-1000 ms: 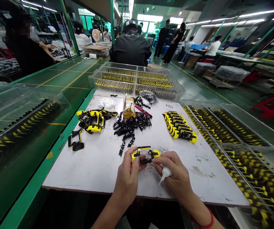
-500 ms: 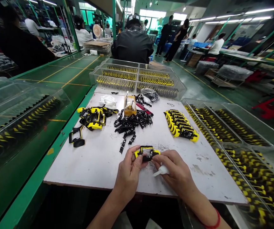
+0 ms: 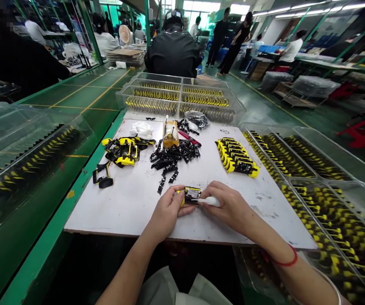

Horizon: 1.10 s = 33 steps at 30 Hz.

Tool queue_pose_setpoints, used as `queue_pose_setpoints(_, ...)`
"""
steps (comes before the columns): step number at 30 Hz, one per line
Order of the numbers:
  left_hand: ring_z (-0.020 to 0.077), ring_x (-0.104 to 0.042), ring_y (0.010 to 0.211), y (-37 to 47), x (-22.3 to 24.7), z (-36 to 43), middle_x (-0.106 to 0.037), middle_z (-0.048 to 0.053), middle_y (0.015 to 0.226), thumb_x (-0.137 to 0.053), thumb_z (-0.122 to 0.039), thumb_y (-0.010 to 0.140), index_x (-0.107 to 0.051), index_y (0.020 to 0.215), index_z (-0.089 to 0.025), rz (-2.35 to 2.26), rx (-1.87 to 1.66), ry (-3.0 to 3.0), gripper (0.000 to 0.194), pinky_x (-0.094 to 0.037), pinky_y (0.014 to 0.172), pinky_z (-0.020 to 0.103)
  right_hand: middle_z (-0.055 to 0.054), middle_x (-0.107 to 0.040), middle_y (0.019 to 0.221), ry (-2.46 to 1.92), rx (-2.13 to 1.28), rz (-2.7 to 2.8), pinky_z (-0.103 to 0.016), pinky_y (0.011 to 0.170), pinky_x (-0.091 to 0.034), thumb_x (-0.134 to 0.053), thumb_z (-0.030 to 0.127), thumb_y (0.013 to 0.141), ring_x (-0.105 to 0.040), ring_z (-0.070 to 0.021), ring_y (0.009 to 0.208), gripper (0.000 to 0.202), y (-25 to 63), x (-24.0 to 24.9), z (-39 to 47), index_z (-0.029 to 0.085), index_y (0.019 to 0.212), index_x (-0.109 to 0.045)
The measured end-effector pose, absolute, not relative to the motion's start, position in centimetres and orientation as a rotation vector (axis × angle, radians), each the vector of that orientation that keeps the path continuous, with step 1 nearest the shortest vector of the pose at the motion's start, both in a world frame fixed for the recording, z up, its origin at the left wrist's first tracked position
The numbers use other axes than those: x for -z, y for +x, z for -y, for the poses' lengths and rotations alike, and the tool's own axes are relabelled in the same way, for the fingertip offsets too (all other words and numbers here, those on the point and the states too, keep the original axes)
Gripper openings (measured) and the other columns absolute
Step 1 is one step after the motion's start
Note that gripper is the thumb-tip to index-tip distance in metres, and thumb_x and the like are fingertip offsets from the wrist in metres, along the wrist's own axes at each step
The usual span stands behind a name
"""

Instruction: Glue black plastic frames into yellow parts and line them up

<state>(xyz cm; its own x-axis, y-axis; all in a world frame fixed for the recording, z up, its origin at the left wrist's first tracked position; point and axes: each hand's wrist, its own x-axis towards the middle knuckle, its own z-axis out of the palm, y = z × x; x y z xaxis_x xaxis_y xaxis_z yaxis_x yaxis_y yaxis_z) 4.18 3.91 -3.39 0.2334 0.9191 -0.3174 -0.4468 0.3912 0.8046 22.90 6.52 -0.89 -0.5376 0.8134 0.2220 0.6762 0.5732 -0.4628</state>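
My left hand [image 3: 170, 208] is closed around the left end of a yellow-and-black plastic part [image 3: 191, 194], held low over the white board. In my right hand [image 3: 228, 205] is a small white squeeze bottle [image 3: 212, 201] with a thin nozzle. Its tip points left and lies at the front edge of the part; whether it touches, I cannot tell. Beyond my hands lies a heap of small black clips [image 3: 176, 154]. To the right stands a row of yellow-and-black parts [image 3: 236, 156], and to the left a pile of similar ones [image 3: 123, 150].
An amber box [image 3: 170, 140] stands behind the clips, near red tweezers [image 3: 189, 137] and a crumpled white cloth [image 3: 142, 129]. Clear trays full of parts stand behind [image 3: 181, 95], at right [image 3: 292, 180] and at left [image 3: 84, 127]. One loose black frame [image 3: 103, 176] lies by the left edge.
The squeeze bottle has turned and risen, so its nozzle now lies against or just by the part; before, it hung below it. The part has tilted slightly in my left hand.
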Motion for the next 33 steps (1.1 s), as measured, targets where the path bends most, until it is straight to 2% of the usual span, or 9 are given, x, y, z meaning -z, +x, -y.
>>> queue_pose_setpoints(11,0.0203,-0.067,0.092,4.1,3.5,-4.0,-0.064,0.013,0.109,-0.052,-0.023,0.09,-0.052,0.111,-0.012,-0.863,-0.983,0.665,0.023,-0.052,0.094,0.041,-0.003,-0.058,0.077,-1.248,-0.422,2.513,-0.026,0.062,-0.041,-0.062,0.02,0.081,-0.056,-0.0155,0.068,0.004,22.9,-0.1,-6.7,0.016,0.081,-0.061)
queue_pose_setpoints(17,0.0195,-0.068,0.092,4.2,3.4,-4.0,-0.063,0.013,0.112,-0.05,-0.022,0.091,-0.052,0.111,-0.011,-0.884,-0.994,0.679,0.023,-0.052,0.094,0.04,-0.005,-0.058,0.082,-1.217,-0.339,2.495,-0.027,0.068,-0.042,-0.061,0.015,0.08,-0.057,-0.0176,0.076,0.004,22.9,-0.2,-6.5,0.015,0.085,-0.061)
queue_pose_setpoints(23,0.0211,-0.066,0.098,4.3,3.2,-3.9,-0.062,0.013,0.111,-0.049,-0.021,0.091,-0.051,0.111,-0.011,-0.91,-0.984,0.721,0.022,-0.053,0.094,0.038,-0.002,-0.058,0.076,-1.267,-0.489,2.48,-0.025,0.06,-0.04,-0.06,0.022,0.083,-0.055,-0.0144,0.065,0.007,23.4,0.2,-7.2,0.016,0.078,-0.06)
queue_pose_setpoints(28,0.0214,-0.065,0.1,4.3,3.4,-4.0,-0.061,0.014,0.114,-0.049,-0.021,0.091,-0.052,0.111,-0.011,-0.913,-0.991,0.724,0.022,-0.053,0.094,0.038,-0.004,-0.058,0.082,-1.214,-0.395,2.502,-0.027,0.065,-0.042,-0.059,0.019,0.083,-0.055,-0.0169,0.073,0.003,23.4,0.5,-6.9,0.017,0.084,-0.06)
queue_pose_setpoints(33,0.0206,-0.066,0.097,4.3,3.7,-4.0,-0.063,0.013,0.112,-0.052,-0.023,0.091,-0.051,0.112,-0.011,-0.906,-0.999,0.7,0.024,-0.052,0.095,0.038,-0.007,-0.057,0.086,-1.17,-0.313,2.488,-0.031,0.071,-0.045,-0.059,0.009,0.079,-0.055,-0.0203,0.081,0.01,23.2,0.8,-6.0,0.016,0.087,-0.058)
